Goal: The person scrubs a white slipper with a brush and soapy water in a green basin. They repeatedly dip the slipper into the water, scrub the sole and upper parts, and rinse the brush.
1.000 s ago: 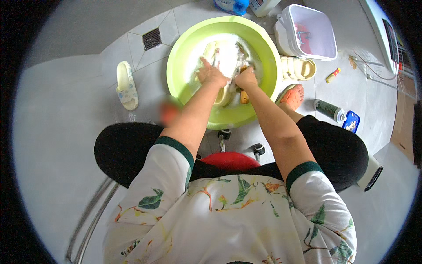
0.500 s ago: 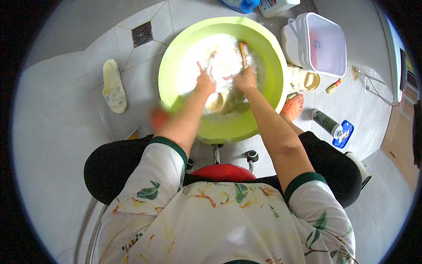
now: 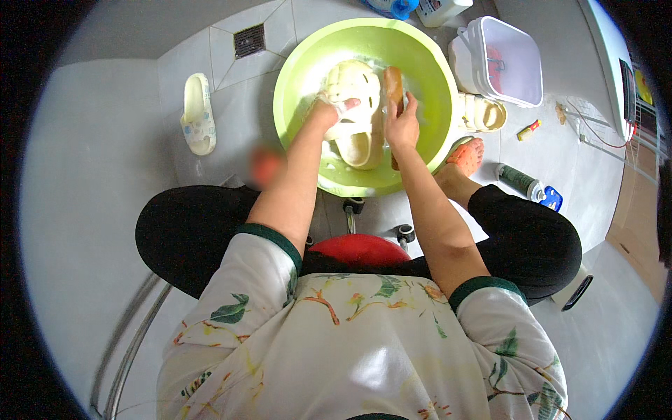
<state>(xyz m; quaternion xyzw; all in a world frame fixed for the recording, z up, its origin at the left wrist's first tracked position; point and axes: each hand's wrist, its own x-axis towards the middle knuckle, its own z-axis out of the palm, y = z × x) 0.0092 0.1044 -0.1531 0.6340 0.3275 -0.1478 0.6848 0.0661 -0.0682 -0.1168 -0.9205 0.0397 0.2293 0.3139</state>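
Note:
A cream clog with holes in its upper (image 3: 353, 78) sits inside a lime-green basin (image 3: 297, 59), its heel end toward me. My left hand (image 3: 325, 115) grips the clog's left side, thumb stretched across the upper. Just right of the clog, my right hand (image 3: 402, 128) holds a wooden-backed brush (image 3: 393, 85) lengthwise, with my thumb and fingers around it. The brush's bristles are hidden from view. Patches of white foam lie in the basin and on the clog.
Left of the basin lies a pale slipper (image 3: 198, 115), near a floor drain (image 3: 249, 42). To the right are a white bucket (image 3: 514, 59), another cream clog (image 3: 483, 114), a small yellow-red object (image 3: 530, 130) and a dark green canister (image 3: 518, 180). A red stool seat (image 3: 360, 250) is beneath me.
The clog, earlier mostly lost in bright foam, now shows clearly under my left hand. My right hand has turned, and the brush lies upright beside the clog. The whole view has shifted slightly.

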